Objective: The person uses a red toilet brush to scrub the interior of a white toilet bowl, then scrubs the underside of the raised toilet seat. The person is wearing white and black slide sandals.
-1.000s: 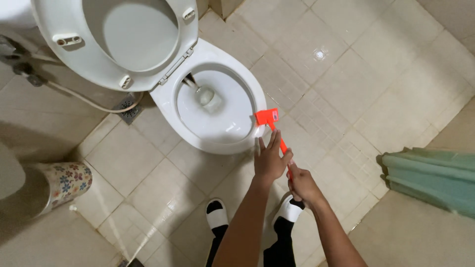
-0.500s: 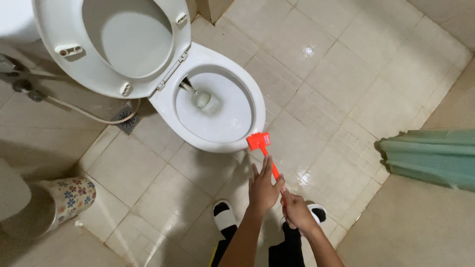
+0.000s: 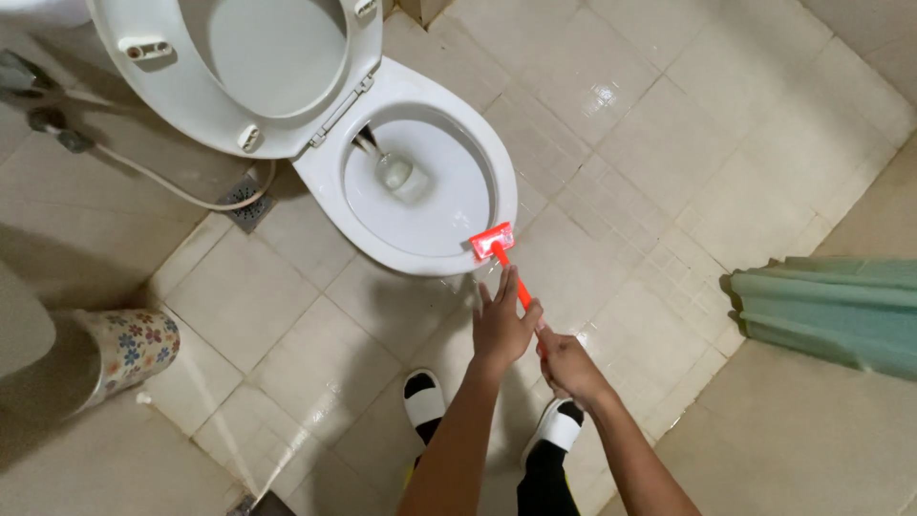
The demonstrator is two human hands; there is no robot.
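While the orange brush (image 3: 494,243) sits against the toilet (image 3: 420,182) rim's near edge, left hand (image 3: 503,325) loosely wrapped on its handle, fingers half open, right hand (image 3: 564,363) gripping tight lower down, wet tiled floor (image 3: 669,143) all around.

Bare forearms – black trousers, white slippers (image 3: 424,399) (black-lined).

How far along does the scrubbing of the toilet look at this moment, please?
Done: the seat lid is raised and the floor tiles look wet. In hand: the left hand and right hand grip an orange brush whose head rests on the toilet rim. Left: how clean the bowl is cannot be told.
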